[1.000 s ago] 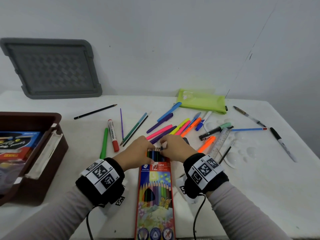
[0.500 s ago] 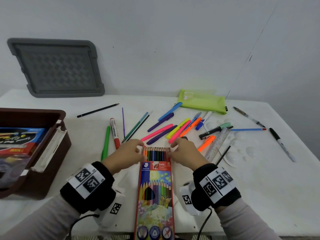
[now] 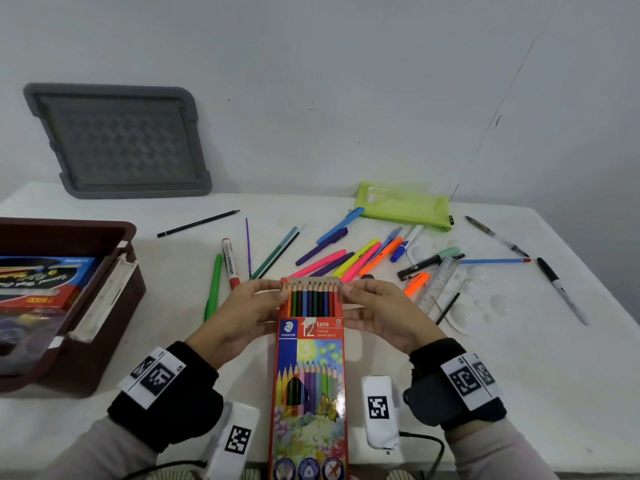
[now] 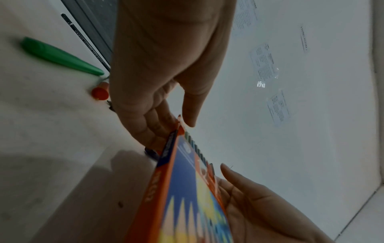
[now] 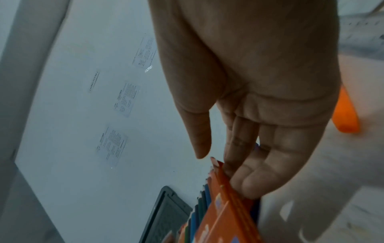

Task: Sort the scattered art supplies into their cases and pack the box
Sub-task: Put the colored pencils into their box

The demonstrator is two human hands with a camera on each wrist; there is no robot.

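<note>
A red cardboard pencil box [image 3: 310, 386] is held up off the white table [image 3: 519, 393], long side toward me, its far end open. A row of coloured pencils [image 3: 311, 301] shows there under the raised flap. My left hand [image 3: 268, 301] pinches the box's left edge near the open end, thumb on top and fingers beneath; the left wrist view shows this hand [image 4: 172, 126] at the box [image 4: 187, 197] corner. My right hand [image 3: 356, 301] holds the right edge the same way, and in the right wrist view this hand [image 5: 220, 166] has its fingers under the box [image 5: 224, 213].
A brown bin [image 3: 128, 237] holding boxed sets stands at the left. A grey lid [image 3: 117, 140] leans on the wall. Beyond the hands lie several loose pens and markers [image 3: 346, 261], a ruler [image 3: 440, 285], a lime pouch [image 3: 401, 206] and a black marker [image 3: 561, 289].
Both hands slid from over the pencil tips out to the box's side edges. The box's open end rose off the table toward me.
</note>
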